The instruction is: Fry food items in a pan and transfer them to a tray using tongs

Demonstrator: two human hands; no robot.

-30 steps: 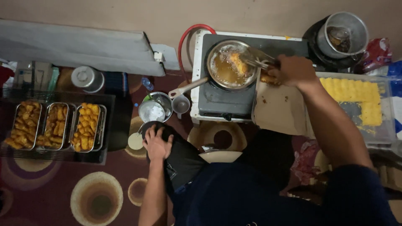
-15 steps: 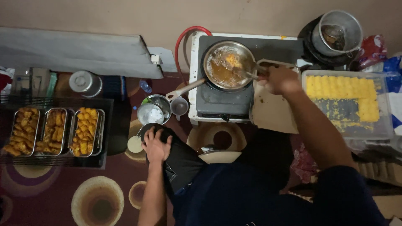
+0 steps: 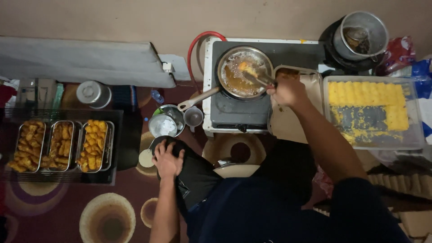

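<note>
**Kid:** Since a moment ago the right hand [image 3: 288, 92] has slid left, and the tongs [image 3: 260, 78] now reach farther into the frying pan [image 3: 245, 72]. Before, they were by the pan's right edge.

**Helper:** Yes. And the left hand [image 3: 167, 159] has not moved. It lies flat on the dark knee in the lower middle of the frame, fingers spread out, holding nothing.

**Kid:** What is the right hand doing?

**Helper:** Its fingers are closed tight around the tongs. The tips of the tongs pinch a golden piece of food [image 3: 245, 67] in the bubbling oil.

**Kid:** Where is the pan?

**Helper:** On the stove [image 3: 238, 110], in the upper middle of the frame. A red hose [image 3: 198, 45] curls beside it.

**Kid:** So which step is this?

**Helper:** I think it is the frying step, with one piece being turned or picked up in the hot oil.

**Kid:** And what comes after?

**Helper:** Probably a steady lift, letting the oil drip off so it does not splash. The three metal trays [image 3: 63, 146] at the left already hold fried pieces. The clear box [image 3: 373, 112] at the right holds yellow pieces that look uncooked.

**Kid:** What is at the upper right?

**Helper:** A metal pot [image 3: 362, 31].
</note>
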